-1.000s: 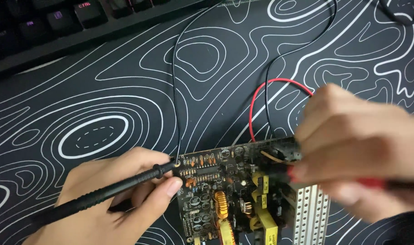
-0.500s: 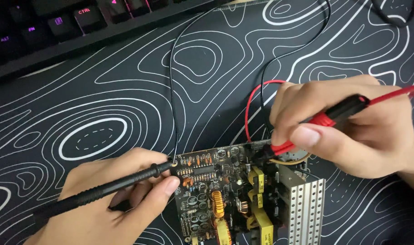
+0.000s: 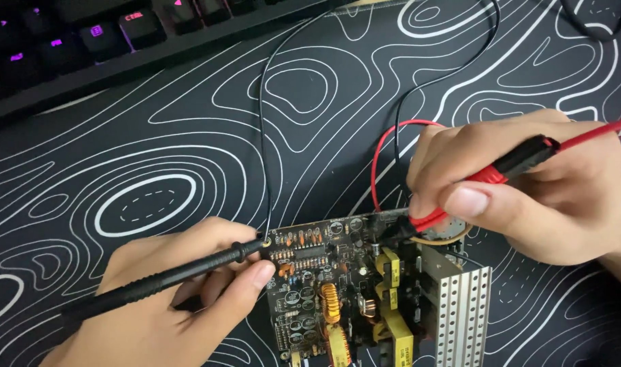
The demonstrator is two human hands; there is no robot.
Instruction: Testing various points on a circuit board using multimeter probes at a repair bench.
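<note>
A dark circuit board [image 3: 324, 272] with small capacitors, yellow transformers and a copper coil lies on the desk mat at the bottom centre. My left hand [image 3: 168, 306] grips a black test probe [image 3: 161, 278], its tip touching the board's top left corner. My right hand [image 3: 528, 190] holds a red test probe [image 3: 487, 180] pointing down-left, with the tip on the board's upper right part beside a round component. A perforated metal heat sink [image 3: 463, 312] stands on the board's right side.
The black desk mat [image 3: 154, 149] has white wavy line patterns. A dark keyboard [image 3: 93, 41] with purple-lit keys runs along the top left. A black wire [image 3: 263, 115] and a red wire [image 3: 385, 146] loop up from the board across the mat.
My right hand drew back to the right and turned, so the red probe and its tip on the board now show. My left hand and the black probe stayed put.
</note>
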